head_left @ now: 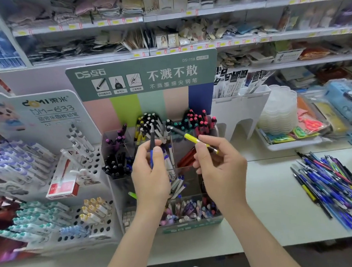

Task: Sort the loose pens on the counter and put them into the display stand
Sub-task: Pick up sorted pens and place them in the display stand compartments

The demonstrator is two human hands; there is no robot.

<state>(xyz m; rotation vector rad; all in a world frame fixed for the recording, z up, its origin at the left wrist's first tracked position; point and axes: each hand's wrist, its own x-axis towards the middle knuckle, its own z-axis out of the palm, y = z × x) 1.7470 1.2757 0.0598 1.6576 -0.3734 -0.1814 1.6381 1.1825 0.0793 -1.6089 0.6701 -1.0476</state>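
My left hand pinches a blue pen with a dark upper part, held nearly upright over the display stand. My right hand pinches a yellow pen with a dark end, tilted up toward the left. Both hands hover above the stand's clear compartments, which hold black, white, teal, red and purple pens. A pile of loose pens, mostly blue, lies on the white counter to the right.
A white pen rack with holes stands left of the stand. Behind to the right are a white holder with packaged refills and a tray of scissors and stacked plastic lids. Shelves of goods fill the background.
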